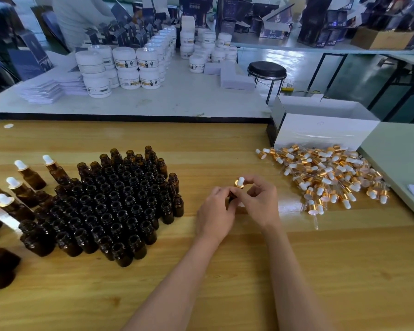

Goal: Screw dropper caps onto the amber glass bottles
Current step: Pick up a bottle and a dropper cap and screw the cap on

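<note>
Only a little of the job is done. A few capped bottles (25,176) stand at the far left of the wooden surface (225,271). A big bunch of open amber bottles (120,201) sits in the middle with bare mouths, so most of the work is left.

One small bottle (231,197) is held up just right of the bunch. The left hand (214,212) grips it with curled fingers. The right hand (261,201) pinches a dropper cap (240,183) on top of it, likely to twist it on.

A heap of loose caps (325,177) lies at the right, in front of a white box (320,132).

The glass is dark brown, round, smooth and shiny. The caps have shiny gold rings, white bulbs that look soft, and thin clear tubes. The surface is pale wood with long grain lines.
</note>
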